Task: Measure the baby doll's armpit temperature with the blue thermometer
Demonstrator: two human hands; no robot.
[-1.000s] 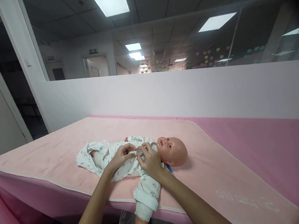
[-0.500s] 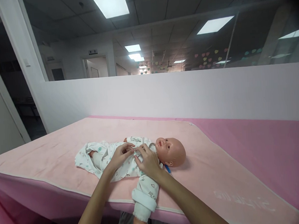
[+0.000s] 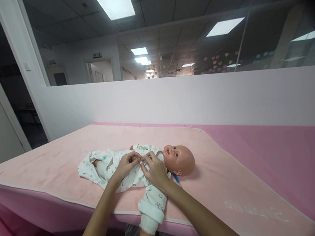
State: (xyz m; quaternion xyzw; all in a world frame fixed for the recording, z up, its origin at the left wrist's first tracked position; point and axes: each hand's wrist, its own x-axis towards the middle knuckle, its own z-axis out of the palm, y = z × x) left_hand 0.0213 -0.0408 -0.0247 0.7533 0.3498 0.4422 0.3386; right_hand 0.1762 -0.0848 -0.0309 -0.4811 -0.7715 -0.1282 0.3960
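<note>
A baby doll lies on its back, head to the right, dressed in a white printed gown. Over its chest, my left hand pinches the front of the gown with thumb and fingertips. My right hand is beside it, just below the doll's neck, its fingers closed on the same cloth. The fingertips of both hands nearly meet; the small fastening between them is too small to make out. One doll arm, in a sleeve with a folded-back cuff, hangs over the near edge toward me.
Under the doll is a pale pink mat over a darker pink cover. A blue strip shows beside the doll's neck. A white half wall with glass above stands behind the table, and a doorway is at the left.
Both hands stay at the doll's chest, with only slight finger movement. The whole view has shifted very slightly.
</note>
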